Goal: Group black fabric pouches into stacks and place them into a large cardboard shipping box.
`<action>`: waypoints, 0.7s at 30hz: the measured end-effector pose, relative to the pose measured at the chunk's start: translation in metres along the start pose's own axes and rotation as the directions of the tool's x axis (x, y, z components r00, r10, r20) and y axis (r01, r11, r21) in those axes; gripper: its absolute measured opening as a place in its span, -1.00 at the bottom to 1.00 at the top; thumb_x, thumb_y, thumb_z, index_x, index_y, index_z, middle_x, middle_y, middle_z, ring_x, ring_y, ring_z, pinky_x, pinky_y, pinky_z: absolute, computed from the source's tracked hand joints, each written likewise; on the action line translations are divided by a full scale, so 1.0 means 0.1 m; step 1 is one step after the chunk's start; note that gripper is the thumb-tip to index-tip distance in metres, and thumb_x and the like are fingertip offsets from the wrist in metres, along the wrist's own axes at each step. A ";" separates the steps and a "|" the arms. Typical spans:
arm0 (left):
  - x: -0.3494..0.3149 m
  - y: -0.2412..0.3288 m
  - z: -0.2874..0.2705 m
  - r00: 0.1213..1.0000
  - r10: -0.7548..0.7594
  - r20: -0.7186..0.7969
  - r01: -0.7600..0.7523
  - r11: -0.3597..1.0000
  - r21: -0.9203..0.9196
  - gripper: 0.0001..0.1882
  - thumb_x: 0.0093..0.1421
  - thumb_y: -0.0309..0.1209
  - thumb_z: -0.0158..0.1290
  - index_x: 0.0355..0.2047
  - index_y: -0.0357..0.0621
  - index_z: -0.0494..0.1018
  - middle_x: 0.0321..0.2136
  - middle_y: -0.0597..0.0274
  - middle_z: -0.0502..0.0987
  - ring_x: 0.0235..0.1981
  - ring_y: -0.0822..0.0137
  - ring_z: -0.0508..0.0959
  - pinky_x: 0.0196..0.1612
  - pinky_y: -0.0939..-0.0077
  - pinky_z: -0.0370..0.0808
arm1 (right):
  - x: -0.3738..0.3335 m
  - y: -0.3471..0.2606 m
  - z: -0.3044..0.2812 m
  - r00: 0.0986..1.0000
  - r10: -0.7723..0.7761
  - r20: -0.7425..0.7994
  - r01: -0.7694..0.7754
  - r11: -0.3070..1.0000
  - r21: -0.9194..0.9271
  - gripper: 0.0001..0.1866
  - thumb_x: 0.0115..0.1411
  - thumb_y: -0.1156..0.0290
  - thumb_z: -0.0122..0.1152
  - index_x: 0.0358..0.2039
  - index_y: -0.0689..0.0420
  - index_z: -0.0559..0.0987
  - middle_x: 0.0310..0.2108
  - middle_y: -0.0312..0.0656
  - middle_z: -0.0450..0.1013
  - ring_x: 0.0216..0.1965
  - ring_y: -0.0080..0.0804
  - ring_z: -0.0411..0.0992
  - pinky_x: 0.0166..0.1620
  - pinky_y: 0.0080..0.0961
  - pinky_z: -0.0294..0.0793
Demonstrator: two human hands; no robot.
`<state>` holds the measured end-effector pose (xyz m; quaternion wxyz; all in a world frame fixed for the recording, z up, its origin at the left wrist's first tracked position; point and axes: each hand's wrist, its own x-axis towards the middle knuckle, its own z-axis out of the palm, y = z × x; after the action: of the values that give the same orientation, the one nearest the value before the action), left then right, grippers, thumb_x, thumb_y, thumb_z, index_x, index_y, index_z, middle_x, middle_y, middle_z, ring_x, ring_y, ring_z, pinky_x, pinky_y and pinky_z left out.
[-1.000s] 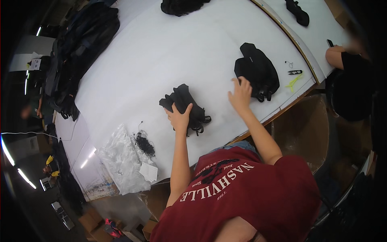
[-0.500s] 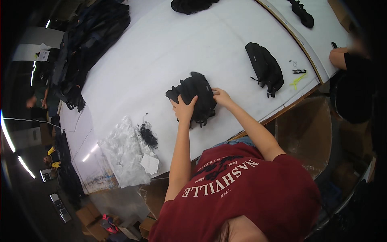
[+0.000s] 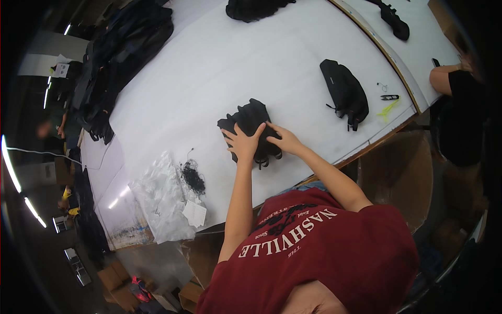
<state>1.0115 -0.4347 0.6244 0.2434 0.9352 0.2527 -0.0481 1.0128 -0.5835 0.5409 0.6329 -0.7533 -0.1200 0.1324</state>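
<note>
Several black fabric pouches lie side by side in a bundle (image 3: 249, 114) on the white table, with straps and pull tabs at their near ends. My left hand (image 3: 242, 142) rests on the left part of the bundle, its fingers spread and its thumb pointing toward my right hand. My right hand (image 3: 285, 140) touches the bundle's right side, index finger and thumb apart. Another black pouch (image 3: 345, 93) lies farther right, apart from both hands.
A tangle of black cord (image 3: 193, 177), clear plastic bags (image 3: 162, 201) and a white paper (image 3: 194, 213) lie left. Thread snips (image 3: 389, 97) and yellow cord (image 3: 388, 108) sit right, near the table edge (image 3: 361, 153). Black bags (image 3: 125, 52) are heaped far left. Another person's arm (image 3: 444, 78) is at far right.
My right hand has moved left, from the bundle's outer right edge onto its right side. The bundle looks more spread out and flatter. My left hand stays on it.
</note>
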 end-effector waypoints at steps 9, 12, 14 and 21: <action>0.03 -0.01 0.13 0.995 -0.093 0.022 0.092 0.993 0.070 0.22 -0.23 0.32 0.21 0.27 -0.19 -0.01 0.28 -0.42 -0.25 0.30 -0.30 -0.09 0.16 -0.33 0.03 | 0.10 -0.30 -1.37 0.614 -0.309 -0.726 -0.496 0.564 -0.660 -0.32 -0.04 0.22 0.30 0.11 0.17 0.36 0.24 0.10 0.06 0.28 0.02 -0.01 0.28 -0.09 -0.06; 0.02 0.06 0.16 0.997 -0.076 0.024 0.075 0.995 0.068 0.20 -0.22 0.31 0.21 0.26 -0.19 0.00 0.28 -0.40 -0.25 0.30 -0.28 -0.09 0.15 -0.32 0.06 | -0.03 -0.12 -1.79 0.614 -0.230 -0.755 -0.617 0.458 -0.641 -0.35 -0.06 0.32 0.31 0.07 0.22 0.36 0.25 0.07 0.06 0.29 0.00 -0.05 0.29 -0.07 -0.09; 0.04 0.03 0.16 0.996 -0.094 0.000 0.094 0.994 0.062 0.20 -0.21 0.31 0.21 0.26 -0.19 0.00 0.28 -0.40 -0.24 0.30 -0.28 -0.08 0.15 -0.32 0.07 | -0.07 -0.19 -1.72 0.688 -0.363 -0.628 -0.456 0.456 -0.764 -0.43 -0.06 0.45 0.28 0.01 0.20 0.36 0.14 0.06 0.21 0.20 0.00 0.14 0.22 -0.15 0.12; 0.02 0.05 0.17 0.998 -0.069 -0.015 0.070 0.996 0.062 0.18 -0.20 0.31 0.20 0.24 -0.23 0.03 0.27 -0.43 -0.22 0.29 -0.32 -0.05 0.14 -0.33 0.07 | -0.14 -0.38 -0.36 0.878 -0.117 -0.465 -0.078 0.922 -0.379 -0.48 -0.07 0.60 0.14 -0.01 0.16 0.35 -0.06 0.03 0.41 -0.05 0.05 0.38 -0.02 -0.22 0.39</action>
<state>1.0161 -0.4462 0.6109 0.2105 0.9333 0.2849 -0.0586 1.0124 -0.6153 0.5852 0.4832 -0.8708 0.0086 -0.0905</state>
